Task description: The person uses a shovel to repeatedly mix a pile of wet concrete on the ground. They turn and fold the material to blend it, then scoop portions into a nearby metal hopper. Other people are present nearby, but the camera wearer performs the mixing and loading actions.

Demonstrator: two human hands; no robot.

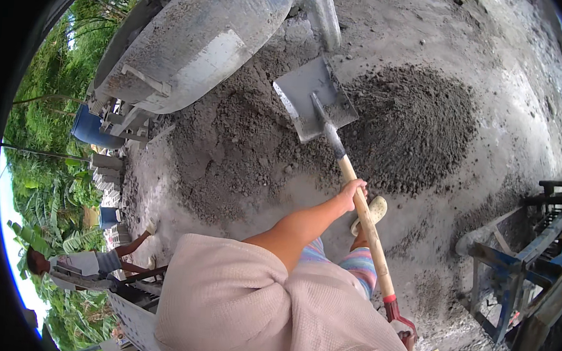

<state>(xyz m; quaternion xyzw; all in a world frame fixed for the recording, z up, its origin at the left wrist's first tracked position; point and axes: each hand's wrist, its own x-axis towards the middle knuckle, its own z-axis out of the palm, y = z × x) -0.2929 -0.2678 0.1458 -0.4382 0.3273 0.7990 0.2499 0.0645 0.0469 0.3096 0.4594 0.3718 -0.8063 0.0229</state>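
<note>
Shovel (369, 229), slanting outward in front of the body: red handle (392, 309) nearest, pale wooden shaft next, square metal blade (305, 90) farthest out, between two dark heaps. Pale textured shirt (222, 288) just left of the shovel's handle end. Right hand (406, 339) at the red handle, mostly hidden; impossible to tell how fully clasped. Striped shorts (362, 270) left of the shovel's shaft, beside the shirt. Left hand (355, 194) wrapped around the shaft, near the blade end of the wood, with bare forearm. Cream clog (376, 210) on a foot beneath the shaft, partly covered by it.

Farther out, a rounded heap of dark, crumbly mix (419, 126) right of the shovel's blade, and a broader, rougher heap (231, 153) to its left. Blue and grey metal frame (523, 261) well to the right of the shovel. Large grey drum (199, 42), scuffed and caked, beyond the left heap, left of the blade.

Well apart, far left of the shovel, another person (82, 263) in pale top and grey shorts, then grey blocks (110, 181) and a blue barrel (97, 129). Farthest, behind these, green leaves (48, 187) and bright sky (17, 224).
</note>
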